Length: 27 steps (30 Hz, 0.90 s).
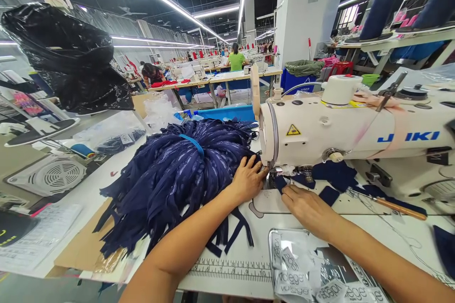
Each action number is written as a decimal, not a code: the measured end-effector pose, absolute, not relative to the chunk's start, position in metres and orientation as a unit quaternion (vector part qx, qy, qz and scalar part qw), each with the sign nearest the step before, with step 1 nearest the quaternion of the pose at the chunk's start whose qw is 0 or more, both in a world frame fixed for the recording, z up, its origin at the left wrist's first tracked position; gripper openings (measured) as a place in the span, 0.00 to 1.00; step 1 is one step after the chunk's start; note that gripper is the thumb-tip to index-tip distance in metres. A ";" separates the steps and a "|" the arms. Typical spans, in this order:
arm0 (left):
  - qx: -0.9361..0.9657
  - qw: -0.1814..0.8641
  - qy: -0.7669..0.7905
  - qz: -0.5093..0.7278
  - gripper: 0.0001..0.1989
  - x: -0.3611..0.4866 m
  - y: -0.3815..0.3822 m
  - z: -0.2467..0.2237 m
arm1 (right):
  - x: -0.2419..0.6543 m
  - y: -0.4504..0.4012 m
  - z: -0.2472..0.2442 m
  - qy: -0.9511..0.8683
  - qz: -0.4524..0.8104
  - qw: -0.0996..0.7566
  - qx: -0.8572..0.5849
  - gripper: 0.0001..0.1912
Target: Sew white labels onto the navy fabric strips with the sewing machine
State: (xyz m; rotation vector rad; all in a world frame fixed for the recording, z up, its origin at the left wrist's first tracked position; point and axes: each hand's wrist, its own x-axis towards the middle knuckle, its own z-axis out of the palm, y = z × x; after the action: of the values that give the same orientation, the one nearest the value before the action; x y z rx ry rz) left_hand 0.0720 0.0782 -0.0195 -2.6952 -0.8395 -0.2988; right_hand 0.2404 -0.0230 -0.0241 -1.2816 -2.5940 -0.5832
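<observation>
At the sewing machine [305, 128] both hands are close to the needle area, one on each side. My left hand [249, 180] lies with its fingers spread just left of the presser foot, next to the bundle of navy lace pieces [177, 170]. What its fingertips touch is partly hidden under the machine head. On the other side, my right hand [305, 208] is closed, with its fingertips on a small navy fabric piece [281, 182] by the foot. A blue tie runs round the middle of the large bundle, and its loose ends fan out over the table.
In front lies a clear tray [272, 251] of printed labels [293, 277]. A wooden-handled tool [398, 206] and navy scraps [334, 175] are right of the needle. A printed ruler [231, 270] runs along the table edge. Black plastic [67, 57] covers something at left.
</observation>
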 end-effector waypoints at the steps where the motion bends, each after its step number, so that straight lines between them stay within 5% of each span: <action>1: -0.939 0.151 -0.292 -0.103 0.14 0.072 0.078 -0.019 | 0.240 -0.023 -0.025 -0.875 -0.193 0.095 -0.434 0.14; 27: -0.938 0.154 -0.298 -0.092 0.09 0.086 0.093 -0.014 | 0.225 -0.012 -0.026 -0.851 -0.175 0.087 -0.488 0.10</action>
State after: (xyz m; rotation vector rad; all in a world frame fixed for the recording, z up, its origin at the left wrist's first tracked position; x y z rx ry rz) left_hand 0.0855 0.0926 -0.0143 -2.6883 -0.8537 -0.2628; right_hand 0.2249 -0.0122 -0.0259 -1.4529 -2.5339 -0.5212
